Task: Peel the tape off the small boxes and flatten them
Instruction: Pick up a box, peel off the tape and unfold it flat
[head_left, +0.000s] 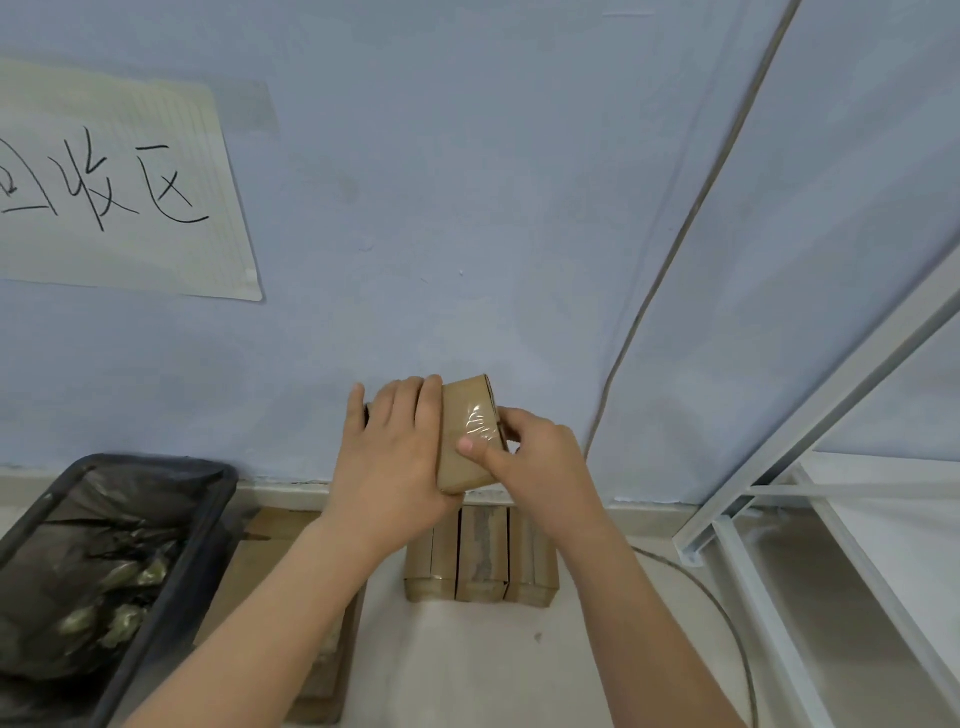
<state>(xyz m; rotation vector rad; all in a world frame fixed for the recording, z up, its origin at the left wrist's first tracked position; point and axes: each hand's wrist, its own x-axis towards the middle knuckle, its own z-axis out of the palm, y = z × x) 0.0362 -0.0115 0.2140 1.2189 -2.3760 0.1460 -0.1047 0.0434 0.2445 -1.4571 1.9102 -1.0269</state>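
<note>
Both hands raised in front of the blue wall (467, 208), holding one small box (465, 436) between them, above the floor (467, 665). Left hand (397, 457) wraps the box's left side, fingers curled over its far edge, firm grip. Right hand (540, 462) is at the box's right edge; thumb (480, 452) presses a wrinkled patch of clear tape (482, 423) on the facing panel, other fingers curled behind (pinch on the tape itself, or only on the box: cannot tell).

Directly below, a row of three more boxes (482, 556) stands against the wall. Left of it, flat cardboard (270, 561) on the floor, then a black bin (104, 561) with a dark liner. Handwritten paper sign (114, 187) on the wall, far left. White metal rack (810, 499) at right; a cable (691, 218) runs down the wall.
</note>
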